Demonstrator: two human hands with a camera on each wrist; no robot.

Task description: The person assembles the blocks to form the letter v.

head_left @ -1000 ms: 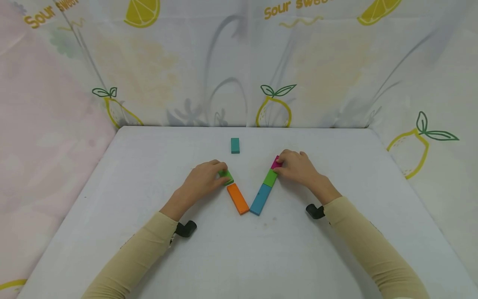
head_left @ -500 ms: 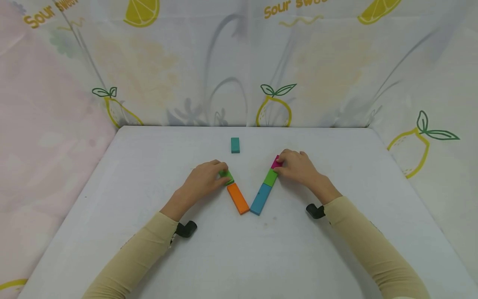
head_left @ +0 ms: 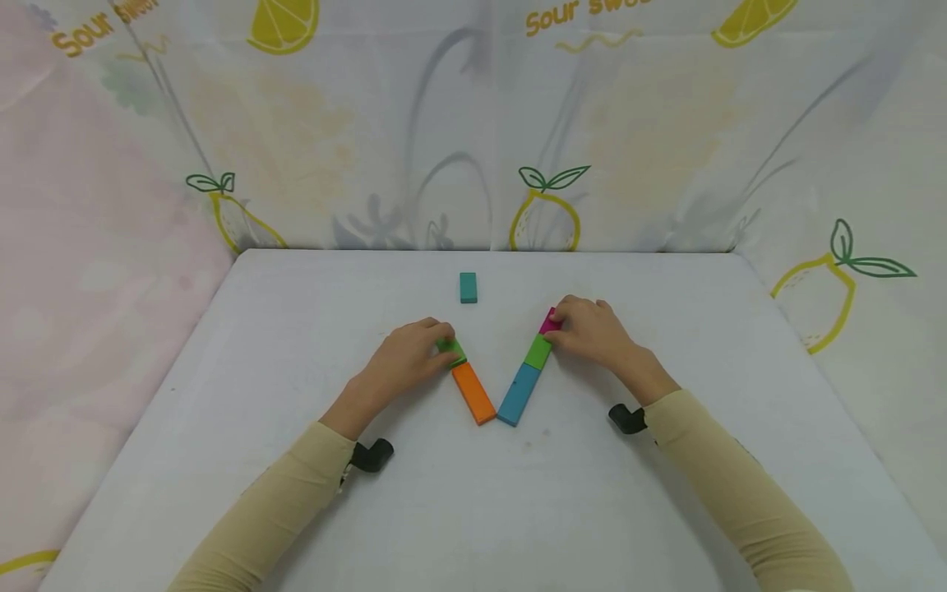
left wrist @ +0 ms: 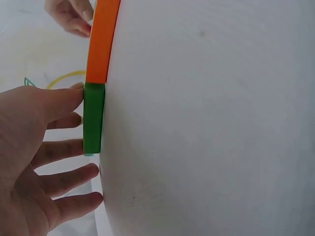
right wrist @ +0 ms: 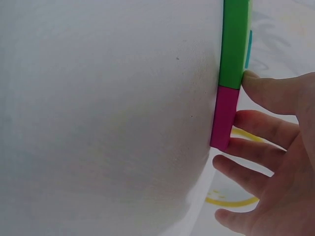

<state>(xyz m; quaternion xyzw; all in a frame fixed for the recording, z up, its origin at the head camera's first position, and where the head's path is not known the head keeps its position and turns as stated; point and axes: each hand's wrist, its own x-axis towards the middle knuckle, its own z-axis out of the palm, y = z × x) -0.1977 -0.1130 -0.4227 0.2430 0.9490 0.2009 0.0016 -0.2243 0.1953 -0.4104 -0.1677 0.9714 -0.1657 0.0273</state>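
Note:
My left hand (head_left: pixel 405 352) holds a short green block (left wrist: pixel 93 118), thumb near one end and fingers toward the other. Its end meets a longer orange block (head_left: pixel 473 395) lying on the white table. My right hand (head_left: pixel 592 330) has its fingertips on a magenta block (right wrist: pixel 225 118), with the thumb at the joint between it and a second green block (head_left: pixel 538 352). A blue block (head_left: pixel 519 395) continues that row. Orange and blue come together at their near ends, so both rows form a V. Fingers partly cover the left green block and the magenta one.
A teal block (head_left: pixel 468 288) lies alone on the white table (head_left: pixel 473 510), beyond the V's opening. Cloth with lemon prints (head_left: pixel 545 218) hangs behind and at the sides. Dark wrist-worn pieces (head_left: pixel 373 455) stick out by the sleeves.
The left green block has shifted slightly toward the orange one, and the thin gap between them has closed. The right hand and the other blocks look unmoved.

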